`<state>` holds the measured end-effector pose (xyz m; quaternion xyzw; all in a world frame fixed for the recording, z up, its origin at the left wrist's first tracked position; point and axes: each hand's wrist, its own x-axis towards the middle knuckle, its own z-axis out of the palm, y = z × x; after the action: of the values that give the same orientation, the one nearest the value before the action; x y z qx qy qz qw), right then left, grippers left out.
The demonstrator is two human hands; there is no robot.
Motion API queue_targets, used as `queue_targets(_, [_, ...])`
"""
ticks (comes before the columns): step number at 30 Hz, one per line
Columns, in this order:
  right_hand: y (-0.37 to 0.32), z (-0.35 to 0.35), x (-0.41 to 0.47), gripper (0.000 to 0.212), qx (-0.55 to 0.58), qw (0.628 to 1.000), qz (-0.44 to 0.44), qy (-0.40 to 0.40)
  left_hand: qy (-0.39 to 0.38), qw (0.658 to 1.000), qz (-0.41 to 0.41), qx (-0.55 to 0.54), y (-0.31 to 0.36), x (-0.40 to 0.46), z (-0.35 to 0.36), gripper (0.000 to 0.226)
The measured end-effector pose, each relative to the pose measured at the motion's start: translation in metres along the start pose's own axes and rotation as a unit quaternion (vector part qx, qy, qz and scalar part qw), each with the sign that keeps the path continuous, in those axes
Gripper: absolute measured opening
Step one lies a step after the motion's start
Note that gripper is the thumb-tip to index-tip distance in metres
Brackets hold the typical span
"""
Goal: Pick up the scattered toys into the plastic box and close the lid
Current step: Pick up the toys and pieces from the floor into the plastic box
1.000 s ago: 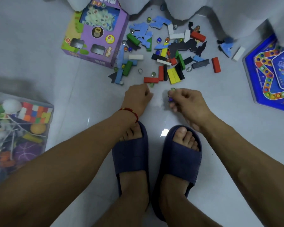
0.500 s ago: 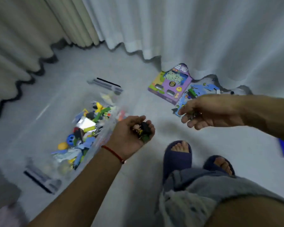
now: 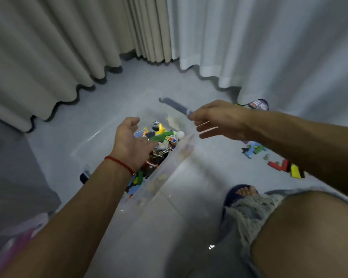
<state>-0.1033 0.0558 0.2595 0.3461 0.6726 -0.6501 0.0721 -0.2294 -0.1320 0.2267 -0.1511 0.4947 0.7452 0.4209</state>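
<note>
From the head view the picture is smeared by motion, so much of it reads poorly. The clear plastic box on the pale floor is nearly see-through; its near wall shows only as a faint streak, and its left end is covered by the left forearm. The toys inside are a jumble: a yellow star shape, a white ball, green and blue bits, the rest too blurred to name. A grey clip handle sticks up at the far rim of the box.

The left hand, a red string on its wrist, hovers over the box with palm turned up and fingers loosely spread, holding nothing. The right hand reaches across above the far corner of the box, palm down, fingers extended and parted, also released.

Behind the right arm a purple game box peeks out, mostly hidden; its printing cannot be read. More scattered toys, red, yellow and blue blocks, lie on the floor to the right, well apart from the box. Curtains hang behind.
</note>
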Motion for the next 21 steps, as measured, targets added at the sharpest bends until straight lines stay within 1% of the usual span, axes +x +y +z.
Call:
queue_targets(2, [0.024, -0.048, -0.021, 0.028, -0.033, 0.998, 0.007, 0.047, -0.049, 0.996, 0.008, 0.075, -0.021, 0.004, 0.021, 0.019])
queue_targets(3, [0.041, -0.076, -0.032, 0.025, -0.051, 0.995, 0.016, 0.08, -0.072, 0.991, 0.012, 0.11, -0.036, 0.007, 0.034, 0.008])
queue_targets(4, [0.06, -0.106, -0.043, 0.025, -0.083, 0.989, 0.03, 0.121, -0.09, 0.986, 0.019, 0.142, -0.053, 0.011, 0.046, 0.009])
queue_targets(6, [0.103, -0.162, -0.066, 0.024, -0.175, 0.962, 0.083, 0.192, -0.119, 0.971, 0.038, 0.202, -0.095, 0.022, 0.07, 0.007])
queue_targets(8, [0.148, -0.203, -0.089, 0.022, -0.255, 0.932, 0.145, 0.211, -0.155, 0.95, 0.036, 0.27, -0.141, 0.029, 0.093, 0.016])
queue_targets(10, [0.197, -0.228, -0.103, 0.019, -0.291, 0.913, 0.188, 0.215, -0.174, 0.916, 0.027, 0.361, -0.189, 0.042, 0.112, 0.018])
queue_targets(12, [0.247, -0.237, -0.101, 0.018, -0.295, 0.906, 0.205, 0.222, -0.171, 0.863, 0.031, 0.475, -0.235, 0.066, 0.125, 0.021])
queue_targets(13, [0.271, -0.237, -0.094, 0.021, -0.31, 0.902, 0.209, 0.216, -0.168, 0.825, 0.046, 0.537, -0.255, 0.082, 0.129, 0.024])
queue_targets(14, [0.294, -0.236, -0.084, 0.026, -0.334, 0.897, 0.208, 0.202, -0.164, 0.781, 0.066, 0.6, -0.274, 0.099, 0.131, 0.026])
queue_targets(15, [0.314, -0.232, -0.072, 0.032, -0.36, 0.893, 0.197, 0.185, -0.16, 0.737, 0.087, 0.65, -0.289, 0.115, 0.132, 0.029])
queue_targets(16, [0.331, -0.227, -0.059, 0.037, -0.379, 0.892, 0.18, 0.171, -0.159, 0.702, 0.109, 0.686, -0.302, 0.131, 0.133, 0.032])
queue_targets(18, [0.355, -0.216, -0.03, 0.047, -0.413, 0.887, 0.121, 0.165, -0.16, 0.649, 0.159, 0.726, -0.323, 0.163, 0.136, 0.041])
queue_targets(21, [0.371, -0.207, 0.015, 0.058, -0.439, 0.878, 0.018, 0.191, -0.165, 0.594, 0.241, 0.75, -0.345, 0.206, 0.143, 0.054])
